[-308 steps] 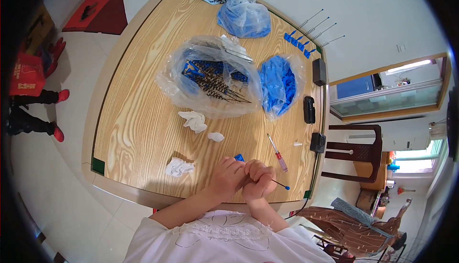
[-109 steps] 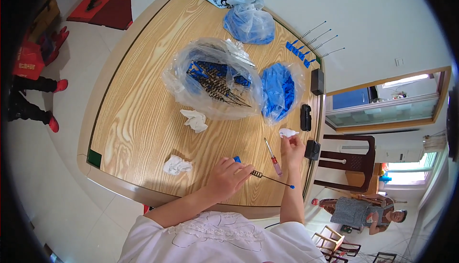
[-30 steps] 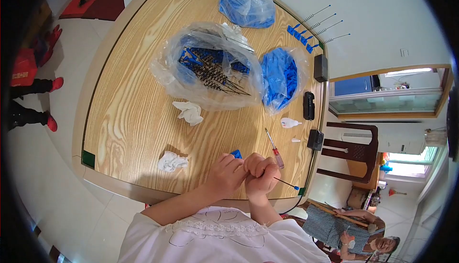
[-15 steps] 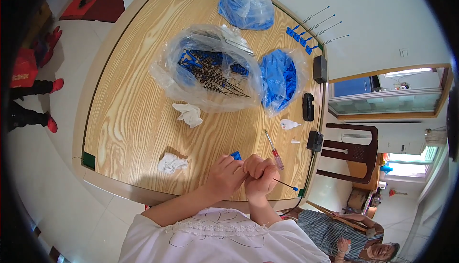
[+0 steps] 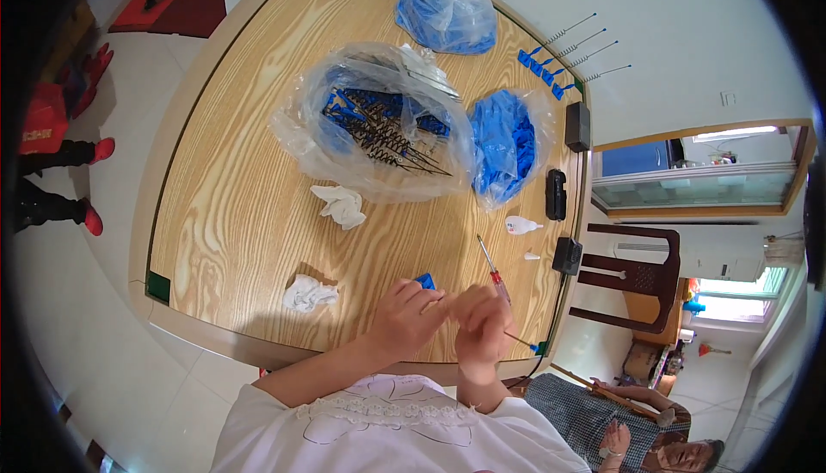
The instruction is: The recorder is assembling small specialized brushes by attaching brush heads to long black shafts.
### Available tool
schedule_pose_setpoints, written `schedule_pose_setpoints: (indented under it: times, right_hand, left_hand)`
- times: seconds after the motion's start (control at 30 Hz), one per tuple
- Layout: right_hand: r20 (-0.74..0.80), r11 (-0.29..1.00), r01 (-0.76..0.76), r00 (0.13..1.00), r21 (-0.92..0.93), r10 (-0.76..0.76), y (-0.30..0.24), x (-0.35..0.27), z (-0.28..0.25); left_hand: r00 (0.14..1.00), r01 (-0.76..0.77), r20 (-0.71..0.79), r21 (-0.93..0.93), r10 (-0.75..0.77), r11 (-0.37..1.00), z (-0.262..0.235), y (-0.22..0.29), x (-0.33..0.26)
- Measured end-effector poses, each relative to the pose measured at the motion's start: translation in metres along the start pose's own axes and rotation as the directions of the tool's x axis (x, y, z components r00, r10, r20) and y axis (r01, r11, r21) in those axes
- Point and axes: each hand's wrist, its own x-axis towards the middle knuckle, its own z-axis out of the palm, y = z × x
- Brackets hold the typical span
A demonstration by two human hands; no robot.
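Note:
My left hand (image 5: pixel 406 325) and my right hand (image 5: pixel 482 328) meet just above the near edge of the round wooden table (image 5: pixel 232 215). Both pinch a thin metal rod (image 5: pixel 519 340) whose blue tip pokes out to the right of my right hand. A small blue plastic piece (image 5: pixel 425 281) lies on the table just beyond my left hand's fingers. A red-handled screwdriver (image 5: pixel 489 263) rests beyond my right hand.
A clear bag of dark wire rods and blue parts (image 5: pixel 379 125), two blue-filled bags (image 5: pixel 508 142) (image 5: pixel 447 17), crumpled tissues (image 5: pixel 340 205) (image 5: pixel 308 292), a small white bottle (image 5: pixel 520 225), black boxes (image 5: pixel 557 194), several blue-handled rods (image 5: pixel 559 56). A chair (image 5: pixel 632 279) and another person (image 5: pixel 619 426) are at right.
My right hand reached out to the small white bottle at the right, then came back to my left hand. Over the last second both hands have stayed together on the rod.

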Motion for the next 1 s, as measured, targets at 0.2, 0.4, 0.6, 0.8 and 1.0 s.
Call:
schedule_pose_setpoints:
  times: [0.2,0.4,0.6,0.8,1.0]
  right_hand:
    - [0.038,0.979,-0.130,0.991,0.155,0.125,0.001,-0.007,-0.005]
    - [0.030,0.960,-0.144,0.990,0.240,0.141,0.005,-0.006,-0.006]
    - [0.020,0.961,-0.142,0.990,0.238,0.141,0.005,-0.005,-0.003]
    - [-0.012,0.966,-0.134,0.990,0.223,0.140,0.005,-0.006,-0.002]
    - [-0.047,0.967,-0.110,0.991,0.229,0.124,0.008,-0.008,-0.001]
  left_hand:
    - [0.999,0.022,0.034,-0.042,-0.020,0.999,0.001,-0.001,-0.002]
    - [0.998,0.036,0.047,-0.084,-0.032,0.996,0.003,-0.002,-0.004]
    - [0.999,0.030,0.024,-0.068,-0.028,0.997,0.001,0.000,-0.001]
    - [1.000,0.024,0.011,-0.064,-0.023,0.998,0.002,-0.001,-0.002]
    - [1.000,0.022,0.014,-0.082,-0.021,0.996,0.002,-0.002,-0.003]
